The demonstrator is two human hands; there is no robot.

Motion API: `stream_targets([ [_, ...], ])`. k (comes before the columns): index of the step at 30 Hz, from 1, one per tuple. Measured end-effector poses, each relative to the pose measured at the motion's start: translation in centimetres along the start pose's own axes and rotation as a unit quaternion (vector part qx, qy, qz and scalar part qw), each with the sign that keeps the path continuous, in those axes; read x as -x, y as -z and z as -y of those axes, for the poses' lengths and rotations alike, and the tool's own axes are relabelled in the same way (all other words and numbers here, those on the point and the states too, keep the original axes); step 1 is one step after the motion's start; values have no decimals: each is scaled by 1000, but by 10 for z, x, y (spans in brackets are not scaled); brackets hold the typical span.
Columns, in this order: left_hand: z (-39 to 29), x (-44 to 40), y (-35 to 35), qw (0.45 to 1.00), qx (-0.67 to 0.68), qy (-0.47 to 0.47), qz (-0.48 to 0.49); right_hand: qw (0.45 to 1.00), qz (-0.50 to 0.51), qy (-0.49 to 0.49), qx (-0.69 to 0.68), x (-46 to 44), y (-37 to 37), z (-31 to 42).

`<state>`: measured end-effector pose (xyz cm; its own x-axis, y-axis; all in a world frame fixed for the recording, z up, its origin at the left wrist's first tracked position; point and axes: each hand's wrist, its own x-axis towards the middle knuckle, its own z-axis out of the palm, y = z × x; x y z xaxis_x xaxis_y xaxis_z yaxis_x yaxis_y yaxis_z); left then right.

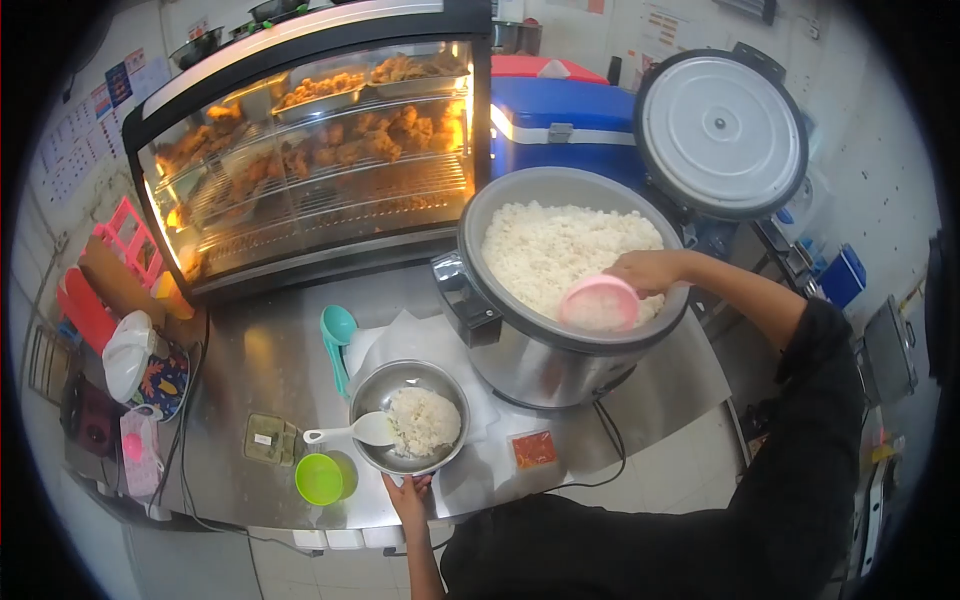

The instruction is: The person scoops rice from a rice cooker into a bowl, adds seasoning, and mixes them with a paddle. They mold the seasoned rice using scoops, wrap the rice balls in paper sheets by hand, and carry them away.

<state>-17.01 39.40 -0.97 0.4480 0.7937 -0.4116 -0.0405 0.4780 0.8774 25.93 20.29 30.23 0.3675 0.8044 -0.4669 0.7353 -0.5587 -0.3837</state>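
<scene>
While right hand (645,270) closes on pink bowl (601,303) | left hand (407,497), half-open, touches steel bowl (408,374)

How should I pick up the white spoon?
Best by its handle, probably, coming from the left: that end of the white spoon pokes past the rim of the metal bowl, while its wide head lies against the rice.
</scene>
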Motion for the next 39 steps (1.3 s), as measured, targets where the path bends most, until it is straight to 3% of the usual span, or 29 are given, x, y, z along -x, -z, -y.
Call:
stream_targets([
  [2, 5, -2, 5, 1000, 15, 14, 2, 968, 77, -40, -237, 2, 9, -12],
  [4, -1, 1, 2, 1000, -3, 16, -12, 948, -14, -115, -296, 37, 20, 65],
  [5, 5, -2, 7, 1000, -14, 4, -17, 897, -112, -136, -405, 38, 7, 94],
  [7, 1, -4, 12, 999, -28, -6, -29, 860, -152, -116, -474, 50, -15, 123],
  [8, -6, -2, 12, 999, -34, -2, -33, 887, -99, -74, -444, 57, -25, 127],
  [9, -6, -4, 16, 998, -57, -17, -22, 865, -85, -35, -492, 55, -50, 140],
  [11, -15, -3, 16, 998, -56, -24, -10, 779, -43, -3, -625, 45, -105, 174],
  [14, -27, -3, 11, 999, -47, -17, 4, 623, 17, -42, -781, -15, -191, 207],
  [16, -24, -5, 20, 998, -52, -9, 22, 810, -83, -15, -580, -81, -264, 199],
  [17, -18, -7, 25, 999, -31, -4, 27, 811, -72, -12, -580, -98, -285, 196],
  [18, -15, -9, 27, 999, -9, -3, 34, 904, -198, 70, -372, -112, -301, 194],
  [19, -32, 0, 26, 999, -17, -7, 32, 927, -313, 151, -137, -120, -302, 200],
  [20, -47, 7, 31, 1000, -14, -12, 23, 927, -309, 161, -137, -126, -298, 202],
  [22, -69, 13, 50, 981, -161, -109, -20, 925, -275, 72, -251, -123, -269, 214],
  [25, -109, -2, 97, 904, -273, -230, -237, 892, -377, 54, -243, -176, -243, 196],
  [26, -108, -23, 123, 902, -199, -269, -273, 886, -398, 40, -234, -204, -238, 185],
  [30, -99, -108, 229, 898, -171, -275, -297, 875, -469, 42, -107, -301, -236, 148],
  [32, -95, -138, 255, 866, -342, -254, -262, 922, -374, -25, -101, -335, -245, 132],
  [35, -117, -149, 236, 865, -379, -248, -214, 928, -366, -52, -48, -322, -241, 153],
  [36, -133, -143, 221, 841, -439, -238, -208, 929, -364, -48, -44, -310, -234, 172],
  [38, -141, -146, 205, 817, -493, -219, -202, 857, -500, 129, 4, -282, -231, 231],
  [39, -142, -151, 200, 826, -472, -225, -209, 854, -477, 206, -31, -280, -239, 257],
])
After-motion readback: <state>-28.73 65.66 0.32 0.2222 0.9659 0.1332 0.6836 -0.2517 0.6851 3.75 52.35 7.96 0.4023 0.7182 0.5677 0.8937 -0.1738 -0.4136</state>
